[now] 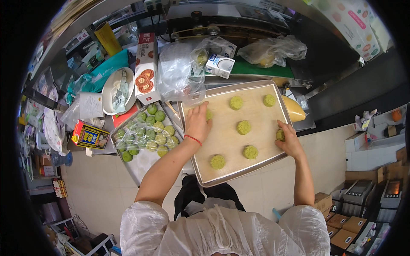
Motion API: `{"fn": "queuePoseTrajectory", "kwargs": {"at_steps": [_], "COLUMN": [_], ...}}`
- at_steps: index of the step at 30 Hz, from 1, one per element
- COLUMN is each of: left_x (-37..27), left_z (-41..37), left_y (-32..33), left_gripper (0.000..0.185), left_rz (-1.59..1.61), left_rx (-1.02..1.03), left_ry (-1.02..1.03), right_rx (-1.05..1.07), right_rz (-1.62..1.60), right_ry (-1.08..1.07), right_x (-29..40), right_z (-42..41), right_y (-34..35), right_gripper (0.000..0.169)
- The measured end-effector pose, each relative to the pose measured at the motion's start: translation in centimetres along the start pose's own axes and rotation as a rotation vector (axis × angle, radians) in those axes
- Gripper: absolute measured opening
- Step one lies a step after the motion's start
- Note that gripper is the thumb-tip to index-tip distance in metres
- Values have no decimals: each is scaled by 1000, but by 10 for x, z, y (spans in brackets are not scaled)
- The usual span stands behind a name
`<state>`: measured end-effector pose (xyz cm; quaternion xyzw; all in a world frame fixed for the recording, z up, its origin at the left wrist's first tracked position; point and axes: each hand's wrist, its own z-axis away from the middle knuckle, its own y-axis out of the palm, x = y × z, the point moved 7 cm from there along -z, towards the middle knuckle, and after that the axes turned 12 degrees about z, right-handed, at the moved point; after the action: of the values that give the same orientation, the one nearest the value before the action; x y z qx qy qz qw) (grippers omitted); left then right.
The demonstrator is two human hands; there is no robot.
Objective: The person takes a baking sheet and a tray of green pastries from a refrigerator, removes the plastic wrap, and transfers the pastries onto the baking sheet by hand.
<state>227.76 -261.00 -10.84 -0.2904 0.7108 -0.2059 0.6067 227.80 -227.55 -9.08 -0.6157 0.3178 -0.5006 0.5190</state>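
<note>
A metal baking tray (pixel 199 174) with a pale liner lies in front of me, bearing several crumbly green dough pieces, one of them a dough piece (pixel 244 127) near the middle. At the tray's left side, my left hand (pixel 198 123) rests over a green dough piece (pixel 209 114), which it partly hides. My right hand (pixel 290 139) is at the right edge, thumb and fingers around another green dough piece (pixel 280 135). Left of the tray, a second tray (pixel 141 169) holds smooth green balls (pixel 127 156) and rough green pieces (pixel 160 139), partly under clear plastic film.
Behind the trays stand a long printed box (pixel 146 70), a white bowl (pixel 105 92), plastic bags (pixel 179 70) and a small carton (pixel 220 65). A yellow filled bag (pixel 294 108) lies past the tray's right edge. A yellow-and-black carton (pixel 90 136) stands at left.
</note>
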Motion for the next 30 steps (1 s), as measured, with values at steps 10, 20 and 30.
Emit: {"fn": "queuePoseTrajectory", "kwargs": {"at_steps": [10, 20, 30], "left_x": [-51, -50, -44], "left_z": [81, 124, 103], "left_y": [-35, 21, -13], "left_gripper": [61, 60, 51], "left_rz": [146, 224, 298], "left_rx": [155, 290, 45], "left_ry": [146, 114, -5], "right_rx": [64, 194, -59], "right_rz": [-78, -249, -169], "right_ry": [-176, -133, -116], "right_x": [85, 111, 121], "right_z": [24, 30, -39], "right_y": [-27, 30, 23], "right_gripper": [76, 71, 62]}}
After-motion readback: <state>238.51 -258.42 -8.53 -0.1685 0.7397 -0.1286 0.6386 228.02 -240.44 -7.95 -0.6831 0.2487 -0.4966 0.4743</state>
